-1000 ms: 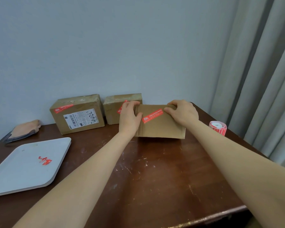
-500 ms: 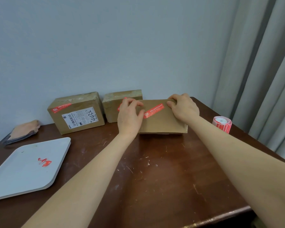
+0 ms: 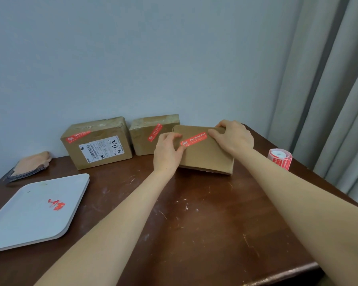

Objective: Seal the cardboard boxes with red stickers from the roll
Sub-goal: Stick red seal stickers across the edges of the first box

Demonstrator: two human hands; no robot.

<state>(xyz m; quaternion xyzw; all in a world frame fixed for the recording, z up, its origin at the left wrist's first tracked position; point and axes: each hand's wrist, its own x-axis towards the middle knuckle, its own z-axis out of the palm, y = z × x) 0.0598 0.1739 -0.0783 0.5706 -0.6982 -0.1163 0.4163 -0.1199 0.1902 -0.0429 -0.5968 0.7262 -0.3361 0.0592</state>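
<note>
Fingers [image 3: 173,137] of the left hand [image 3: 167,154] curl over the upper left edge of the flat box [image 3: 207,159], with the thumb pressing one end of its red sticker [image 3: 194,139]. The right hand [image 3: 235,139] grips the box's upper right corner, thumb at the sticker's other end. The flat box lies on the desk [image 3: 194,223]. Just left of it stands a small box [image 3: 145,141], then a large box [image 3: 95,145], both stickered. The sticker roll [image 3: 279,158] sits to its right, apart. A tray [image 3: 29,215] and a cloth [image 3: 31,164] lie far to its left.

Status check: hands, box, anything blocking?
Left hand grips flat box at its left edge, thumb by the red sticker. Right hand grips the far right corner. Sticker roll apart, right of box; nothing blocking.
</note>
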